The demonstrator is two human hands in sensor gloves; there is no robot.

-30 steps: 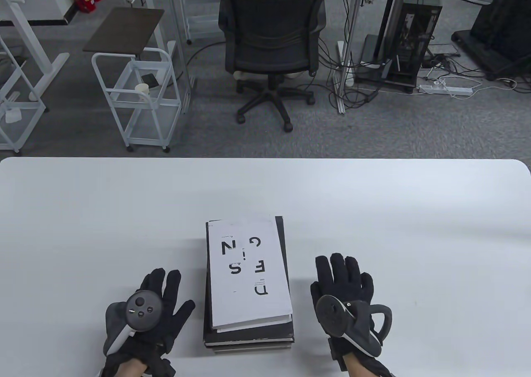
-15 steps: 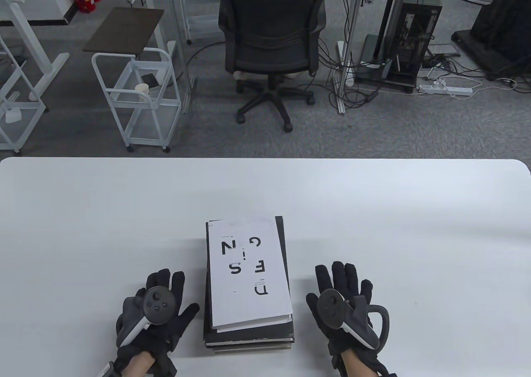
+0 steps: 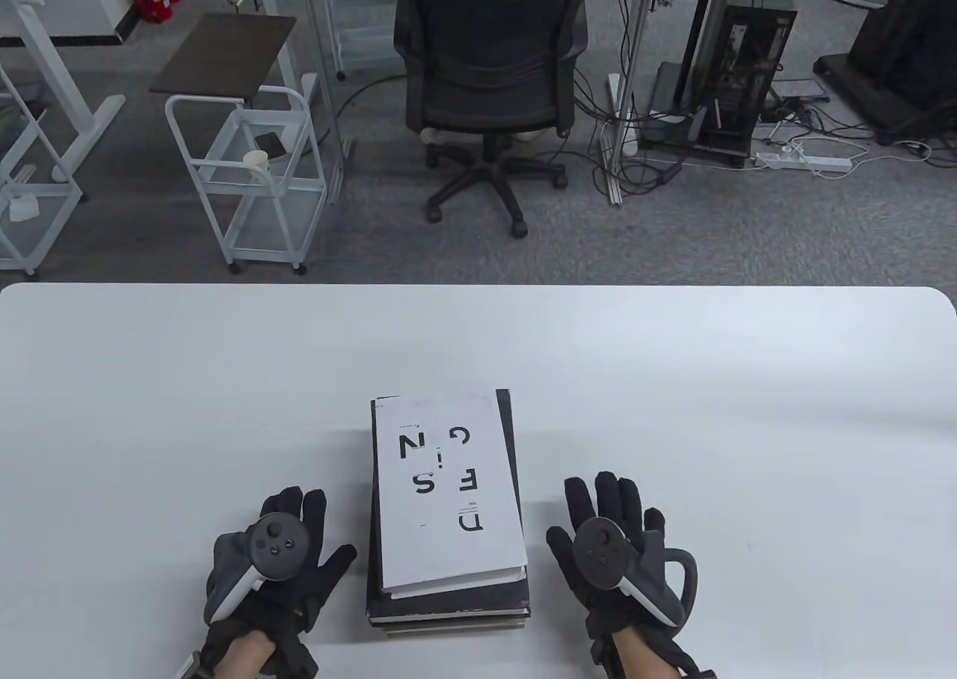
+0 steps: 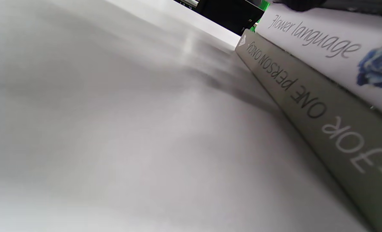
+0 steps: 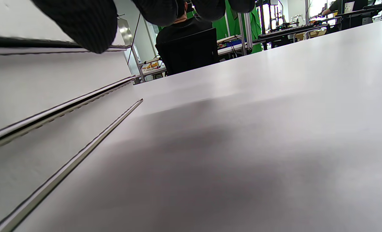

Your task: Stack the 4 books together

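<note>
Both hands lie flat and released on the counter [image 3: 149, 380] in the table view, the left hand [image 3: 277, 559] just beside the stack of books [image 3: 447, 499] on one side and the right hand [image 3: 613, 552] near it on the other, grasping nothing; this flanking posture suggests the stack has been set down and squared, so the task appears complete. The stack sits between the hands, its white top book [image 3: 445, 484] printed with bold black letters and lying slightly askew over darker covers. Left wrist view: a grey spine [image 4: 310, 109] rests on the smooth matte white counter, a white glossy spine [image 4: 326, 45] with a blue rose above it. Right wrist view: pale page edges [image 5: 42, 83] and thin dark cover lines show; gloved knit fingertips [image 5: 78, 22] hang above, not touching the books so far as can be seen.
</note>
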